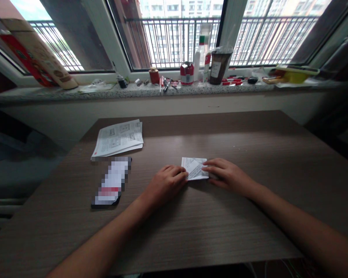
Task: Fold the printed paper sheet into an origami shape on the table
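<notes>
Wood-grain table (249,146) — both hands (165,185) pressing small folded paper (195,168).

The table (226,216) is showing a wood-grain laminate, matt with a soft sheen where window light is falling, while the small folded sheet (195,168) and the stack of printed pages (118,139) are looking like thin matt paper. The sill (75,92) is appearing as speckled polished stone, carrying a glossy metal can (187,73) and a clear plastic cup (219,65).
</notes>
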`<state>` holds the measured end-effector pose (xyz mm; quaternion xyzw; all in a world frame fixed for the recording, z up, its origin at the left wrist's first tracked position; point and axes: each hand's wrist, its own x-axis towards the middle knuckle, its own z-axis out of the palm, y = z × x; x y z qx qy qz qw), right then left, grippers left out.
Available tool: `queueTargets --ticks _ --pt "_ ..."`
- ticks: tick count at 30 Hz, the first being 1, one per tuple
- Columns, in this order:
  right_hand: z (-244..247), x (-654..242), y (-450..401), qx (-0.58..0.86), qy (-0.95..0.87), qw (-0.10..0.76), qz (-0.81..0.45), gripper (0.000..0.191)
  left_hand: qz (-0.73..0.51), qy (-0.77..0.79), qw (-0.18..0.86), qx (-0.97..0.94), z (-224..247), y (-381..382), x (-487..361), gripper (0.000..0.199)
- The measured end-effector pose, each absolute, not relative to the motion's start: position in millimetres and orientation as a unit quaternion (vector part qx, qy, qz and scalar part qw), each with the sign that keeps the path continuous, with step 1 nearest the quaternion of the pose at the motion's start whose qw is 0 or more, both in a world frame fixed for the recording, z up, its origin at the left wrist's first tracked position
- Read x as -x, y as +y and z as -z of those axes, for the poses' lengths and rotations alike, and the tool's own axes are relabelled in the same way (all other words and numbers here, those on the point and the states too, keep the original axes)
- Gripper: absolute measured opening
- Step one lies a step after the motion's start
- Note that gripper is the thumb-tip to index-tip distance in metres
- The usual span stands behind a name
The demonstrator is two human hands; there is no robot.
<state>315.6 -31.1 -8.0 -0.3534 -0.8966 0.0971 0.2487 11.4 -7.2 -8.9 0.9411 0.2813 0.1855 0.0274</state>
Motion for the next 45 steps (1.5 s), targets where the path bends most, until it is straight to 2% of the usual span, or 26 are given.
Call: queueTargets --ticks 4,9,15,22,28,32,35,40,45 --pt "12 -315 -28 0.344 -0.902 0.247 -0.084 0.028 -0.191 0.28 0.036 -0.94 8 -8 -11 0.021" --pt "11 -312 -30 0.351 -0.898 0.249 -0.088 0.022 -0.186 0.285 0.056 -0.939 7 -9 -11 0.038" --pt "7 -309 -32 0.344 -0.893 0.267 -0.11 0.019 -0.202 0.286 0.033 -0.936 8 -10 -12 0.015" --pt "11 -313 -30 0.372 -0.867 0.297 -0.148 0.032 -0.283 0.322 0.091 -0.899 10 -8 -7 0.014" --pt "6 -316 -30 0.416 -0.805 0.35 -0.239 0.013 -0.351 0.345 0.21 -0.845 0 -9 -7 0.011" --pt "-2 -311 -35 0.469 -0.743 0.372 -0.299 0.016 -0.396 0.36 0.259 -0.804 -5 -11 -9 0.009" --pt "-4 -307 -37 0.5 -0.691 0.381 -0.357 0.02 -0.434 0.382 0.295 -0.761 -4 -13 -11 0.02" --pt "-3 -303 -37 0.516 -0.65 0.394 -0.395 0.022 -0.409 0.388 0.276 -0.778 -1 -13 -13 0.003" --pt "3 -304 -32 0.528 -0.653 0.406 -0.359 0.026 -0.351 0.378 0.252 -0.819 0 -10 -13 0.009"
